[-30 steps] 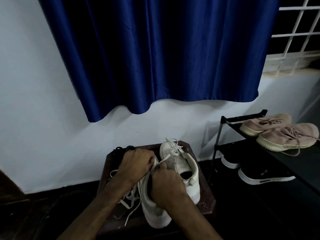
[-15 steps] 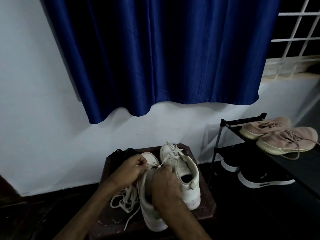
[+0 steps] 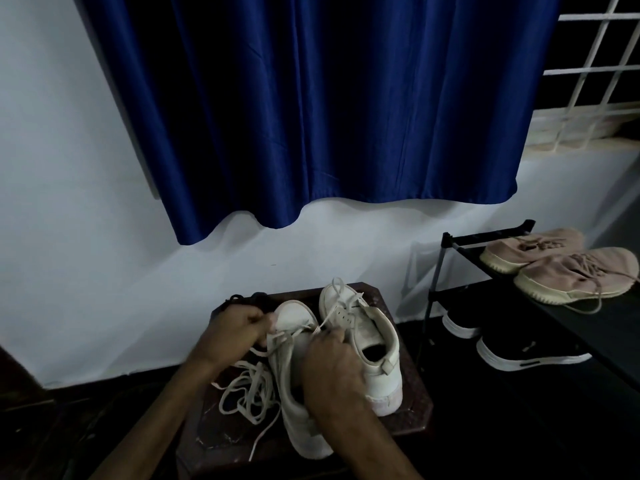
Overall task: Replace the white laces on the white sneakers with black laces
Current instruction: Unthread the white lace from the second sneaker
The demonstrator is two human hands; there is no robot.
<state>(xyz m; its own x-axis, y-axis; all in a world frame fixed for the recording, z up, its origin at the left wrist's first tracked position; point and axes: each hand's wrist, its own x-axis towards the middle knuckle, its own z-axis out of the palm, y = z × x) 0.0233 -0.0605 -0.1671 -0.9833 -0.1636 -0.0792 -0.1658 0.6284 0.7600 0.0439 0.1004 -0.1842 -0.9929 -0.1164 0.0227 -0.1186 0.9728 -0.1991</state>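
A: What are the hands doing?

B: The left hand (image 3: pixel 235 329) is curled shut, pinching a flat white lace (image 3: pixel 287 336) beside the toe of the nearer white leather sneaker (image 3: pixel 294 386). The right hand (image 3: pixel 330 367) lies over that sneaker's opening, fingers closed on the lace where it leaves the eyelets.

A: Where is the rest of the lace?

B: It lies loose in a tangle (image 3: pixel 247 393) just left of the sneaker, on the dark wooden stool (image 3: pixel 412 389).

A: And the other shoe?

B: The second white sneaker (image 3: pixel 363 337) stands touching the first on its right, laced. Something dark (image 3: pixel 247 299) sits behind the left hand; whether it is the black laces cannot be told.

A: Further out?

B: A black metal shoe rack (image 3: pixel 450 265) to the right carries pale pink knitted trainers (image 3: pixel 568 271) above black trainers with white soles (image 3: pixel 526 351). A dark blue curtain (image 3: pixel 311 109) hangs on the white wall (image 3: pixel 69 220).
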